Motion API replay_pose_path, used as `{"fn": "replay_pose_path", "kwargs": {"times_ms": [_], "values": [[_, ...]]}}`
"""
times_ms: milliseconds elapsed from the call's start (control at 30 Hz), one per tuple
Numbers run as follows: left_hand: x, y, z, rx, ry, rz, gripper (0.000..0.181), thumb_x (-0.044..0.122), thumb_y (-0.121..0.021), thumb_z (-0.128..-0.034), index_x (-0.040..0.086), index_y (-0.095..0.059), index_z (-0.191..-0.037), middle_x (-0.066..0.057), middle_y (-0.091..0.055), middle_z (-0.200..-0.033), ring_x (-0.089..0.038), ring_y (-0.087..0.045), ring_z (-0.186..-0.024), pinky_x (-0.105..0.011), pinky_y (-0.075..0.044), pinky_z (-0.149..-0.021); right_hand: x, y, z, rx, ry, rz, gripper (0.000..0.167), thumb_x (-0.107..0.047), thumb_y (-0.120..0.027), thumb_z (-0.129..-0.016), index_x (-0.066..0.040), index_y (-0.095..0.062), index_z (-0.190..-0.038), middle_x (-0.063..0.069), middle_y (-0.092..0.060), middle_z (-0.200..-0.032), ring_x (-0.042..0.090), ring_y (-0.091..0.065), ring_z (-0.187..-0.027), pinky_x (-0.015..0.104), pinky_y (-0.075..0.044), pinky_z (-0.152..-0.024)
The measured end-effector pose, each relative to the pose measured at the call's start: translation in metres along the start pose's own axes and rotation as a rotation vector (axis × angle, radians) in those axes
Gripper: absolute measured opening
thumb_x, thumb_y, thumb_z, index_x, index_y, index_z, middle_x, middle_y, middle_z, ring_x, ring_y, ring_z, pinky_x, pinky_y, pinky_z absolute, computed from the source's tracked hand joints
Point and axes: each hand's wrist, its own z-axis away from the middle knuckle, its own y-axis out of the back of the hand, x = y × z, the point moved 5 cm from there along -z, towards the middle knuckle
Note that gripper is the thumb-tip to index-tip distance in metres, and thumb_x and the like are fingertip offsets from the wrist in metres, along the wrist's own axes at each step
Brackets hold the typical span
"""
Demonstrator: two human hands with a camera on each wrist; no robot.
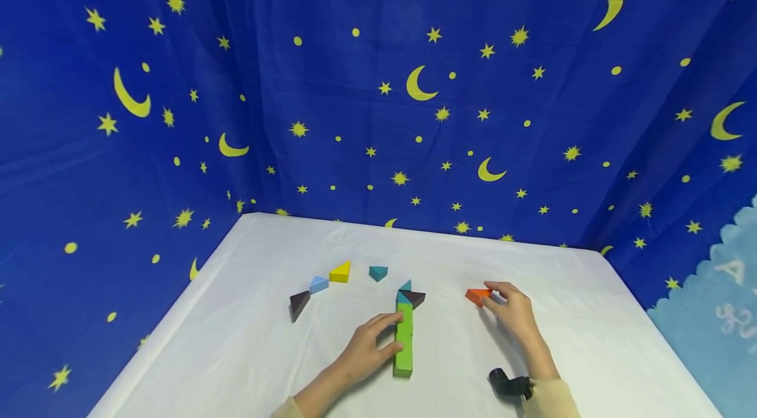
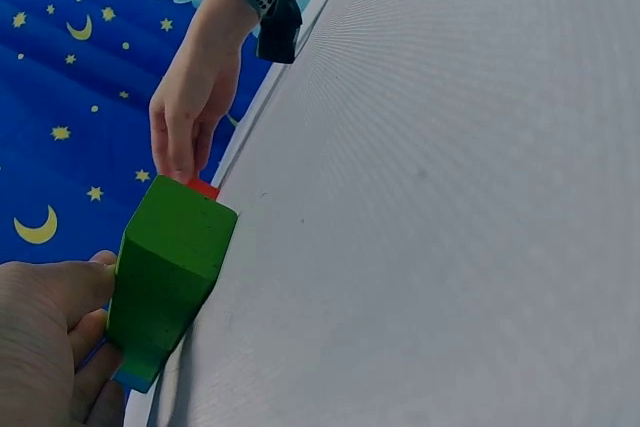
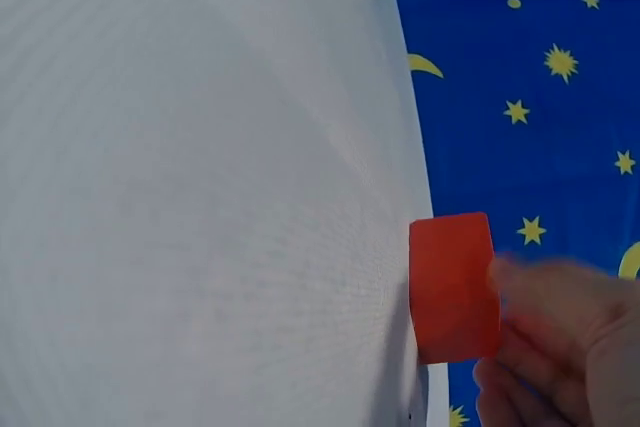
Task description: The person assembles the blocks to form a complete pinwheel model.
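Two green blocks stand end to end in a row, the nearer green block [image 1: 403,362] touching the farther green block [image 1: 406,323]. At the far end of the row lie a teal triangular block [image 1: 403,296] and a dark triangular block [image 1: 416,298]. My left hand [image 1: 368,347] touches the left side of the green blocks with fingers and thumb extended; in the left wrist view the fingers lie along one side. Off to the right, my right hand [image 1: 513,311] pinches an orange triangular block [image 1: 474,296] at the table surface. Its rectangular face shows in the right wrist view.
Behind and left of the row lie a dark triangle [image 1: 299,304], a light blue triangle [image 1: 319,284], a yellow triangle [image 1: 340,272] and a teal triangle [image 1: 378,272]. A white cloth covers the table [image 1: 236,352]. Star-patterned blue curtains [image 1: 331,89] enclose it.
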Motion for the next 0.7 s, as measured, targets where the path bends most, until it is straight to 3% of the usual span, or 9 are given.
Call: {"fn": "replay_pose_path", "kwargs": {"times_ms": [133,300,500,700], "values": [[0.001,0.0,0.0,0.006,-0.023,-0.007,0.053,0.019,-0.067,-0.0883,0.001,-0.049,-0.134,-0.007,-0.056,-0.128,-0.023,-0.048,-0.123,-0.036,-0.036,-0.106,0.006,0.001,0.003,-0.023,-0.078,-0.06,0.052,-0.025,-0.075,-0.082,0.002,-0.058,-0.123,0.023,-0.06,-0.119,0.039,-0.056,-0.109,0.048,-0.046,-0.094],[0.001,0.001,0.001,0.014,-0.029,-0.014,0.052,0.019,-0.067,-0.0883,0.002,-0.049,-0.134,-0.006,-0.057,-0.127,-0.023,-0.049,-0.122,-0.035,-0.037,-0.105,0.006,0.0,0.002,-0.026,-0.088,-0.062,0.046,-0.018,-0.075,-0.081,0.003,-0.061,-0.119,0.021,-0.063,-0.113,0.036,-0.059,-0.105,0.044,-0.048,-0.092],[0.001,0.002,0.0,0.015,-0.033,-0.023,0.051,0.019,-0.067,-0.0887,0.001,-0.05,-0.134,-0.007,-0.057,-0.127,-0.023,-0.049,-0.121,-0.036,-0.038,-0.104,-0.003,-0.003,-0.007,-0.01,0.0,-0.066,0.039,-0.008,-0.074,-0.081,0.005,-0.063,-0.116,0.02,-0.064,-0.112,0.038,-0.061,-0.102,0.044,-0.051,-0.089],[0.002,0.0,0.001,0.013,-0.021,-0.015,0.052,0.019,-0.067,-0.0883,0.002,-0.05,-0.134,-0.007,-0.056,-0.128,-0.023,-0.049,-0.122,-0.036,-0.037,-0.105,-0.026,-0.008,-0.027,0.014,0.111,-0.123,0.036,-0.005,-0.075,-0.079,0.005,-0.065,-0.112,0.019,-0.066,-0.108,0.036,-0.063,-0.097,0.043,-0.052,-0.086]]}}
